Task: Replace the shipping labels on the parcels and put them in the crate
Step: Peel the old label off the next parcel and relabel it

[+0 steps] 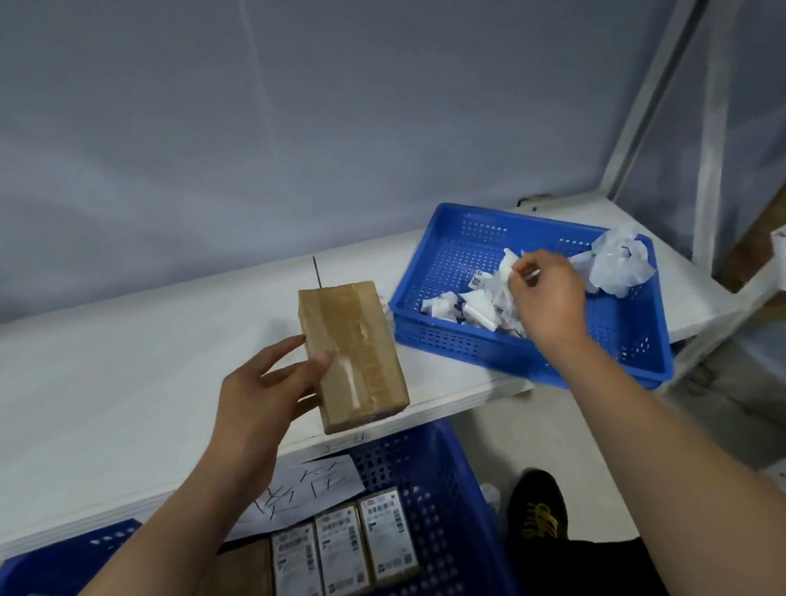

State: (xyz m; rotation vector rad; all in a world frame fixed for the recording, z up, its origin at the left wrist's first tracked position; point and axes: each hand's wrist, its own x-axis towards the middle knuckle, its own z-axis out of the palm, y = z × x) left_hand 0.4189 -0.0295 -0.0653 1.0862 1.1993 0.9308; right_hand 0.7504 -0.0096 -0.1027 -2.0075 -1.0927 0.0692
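My left hand (263,393) grips a brown cardboard parcel (353,356) by its left side, held just above the white table's (92,396) front edge; its top shows tape and white label residue. My right hand (546,298) hovers over the shallow blue tray (440,334) and pinches a crumpled white label scrap (509,262) between thumb and fingers. Below the table, a deep blue crate (454,514) holds three parcels with white labels (345,557) side by side.
The tray holds several crumpled label scraps (468,306) and a wad of white plastic (619,261). A handwritten paper sheet (305,491) hangs on the crate's wall. A thin dark rod (316,270) stands behind the parcel. My black shoe (539,504) is on the floor at right.
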